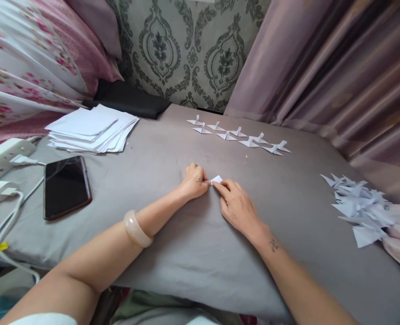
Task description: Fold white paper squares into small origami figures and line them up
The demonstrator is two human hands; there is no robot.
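Observation:
A small piece of folded white paper (216,179) lies on the grey cloth, partly covered by my fingers. My left hand (195,180) is closed, with its thumb and finger at the paper's left edge. From the right, my right hand (235,201) presses its fingertips on the paper's lower and right edges. A pale bangle (135,229) circles my left forearm. Beyond my hands, folded paper cranes (225,135) stand in two rows. To the far right is a heap of more folded paper pieces (358,203).
A stack of white paper sheets (91,128) sits at the back left, near a black cloth (132,99). A phone (67,187) lies before it, beside a power strip (5,155) with white cables. Curtains (308,58) hang along the right side.

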